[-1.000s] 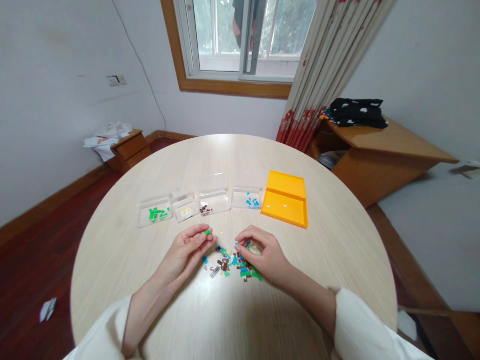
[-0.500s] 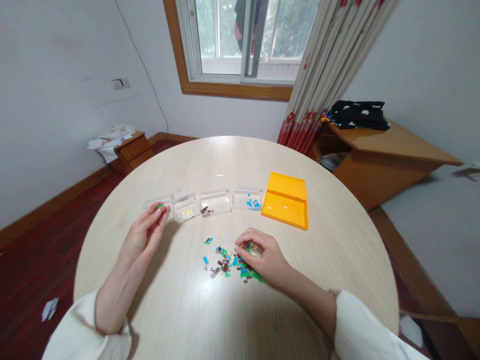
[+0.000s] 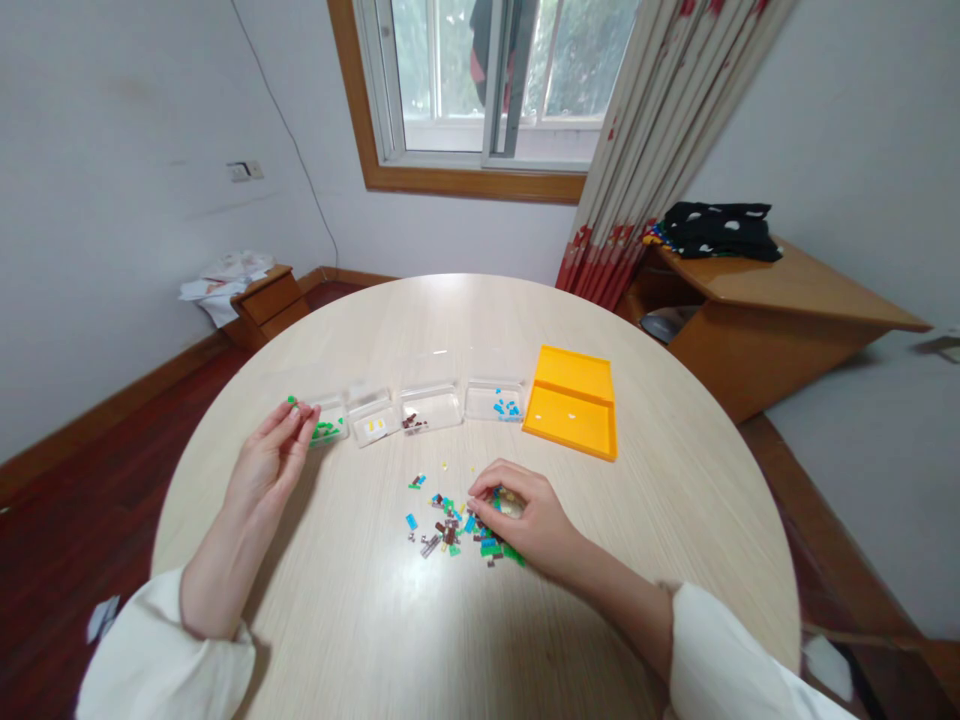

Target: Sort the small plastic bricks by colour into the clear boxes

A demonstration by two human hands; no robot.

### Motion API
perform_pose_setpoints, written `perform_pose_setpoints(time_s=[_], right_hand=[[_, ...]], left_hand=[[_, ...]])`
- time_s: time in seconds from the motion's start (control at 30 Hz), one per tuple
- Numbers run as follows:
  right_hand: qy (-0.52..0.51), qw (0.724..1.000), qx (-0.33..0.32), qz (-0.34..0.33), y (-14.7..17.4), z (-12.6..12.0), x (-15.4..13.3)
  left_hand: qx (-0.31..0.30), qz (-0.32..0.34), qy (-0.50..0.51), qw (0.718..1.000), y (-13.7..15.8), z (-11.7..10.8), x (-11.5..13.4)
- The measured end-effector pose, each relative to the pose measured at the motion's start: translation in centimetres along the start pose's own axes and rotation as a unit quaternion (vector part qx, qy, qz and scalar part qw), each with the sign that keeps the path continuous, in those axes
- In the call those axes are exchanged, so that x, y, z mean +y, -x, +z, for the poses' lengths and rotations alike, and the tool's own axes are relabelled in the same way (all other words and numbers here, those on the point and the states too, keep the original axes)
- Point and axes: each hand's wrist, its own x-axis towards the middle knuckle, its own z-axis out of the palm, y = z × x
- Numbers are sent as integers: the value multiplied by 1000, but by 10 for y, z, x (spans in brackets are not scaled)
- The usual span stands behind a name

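My left hand [image 3: 268, 462] is closed, a small green building brick [image 3: 292, 400] pinched at its fingertips. It hovers at the near left side of a clear box with green bricks [image 3: 328, 430], hiding part of that box. My right hand [image 3: 529, 512] rests over the right side of a mixed pile of small bricks [image 3: 448, 530], in blue, brown, green, yellow and grey. Its thumb and index finger are curled together in a pinch. Whatever may be between those fingertips is too small to make out. Part of the pile is hidden under this hand.
Beside the green box stand a clear box with yellow pieces [image 3: 374, 425], one with brown bricks [image 3: 430, 406] and one with blue bricks [image 3: 495, 400]. An open orange case [image 3: 570, 425] holding two small white pieces lies to the right. All are on a round table [image 3: 480, 310].
My left hand has shifted left and slightly down with the green brick, uncovering more green bricks in the box. My right hand has hardly moved.
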Motion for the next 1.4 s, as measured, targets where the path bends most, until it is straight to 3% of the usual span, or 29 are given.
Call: perform_pose_setpoints(time_s=[0.4,0.83,1.2,1.4], right_hand=[[6,1000,-3,-16,1,1,1],[7,1000,-3,-26,1,0,1],[20,999,-12,-45,1,0,1],[29,993,-29,-114,7,12,-6]], left_hand=[[15,-20,-15,1000,1,-2,-1],[21,143,-106,984,-11,-13,-8],[23,150,-88,984,-15,-16,-8],[0,154,-85,984,-21,-21,-10]])
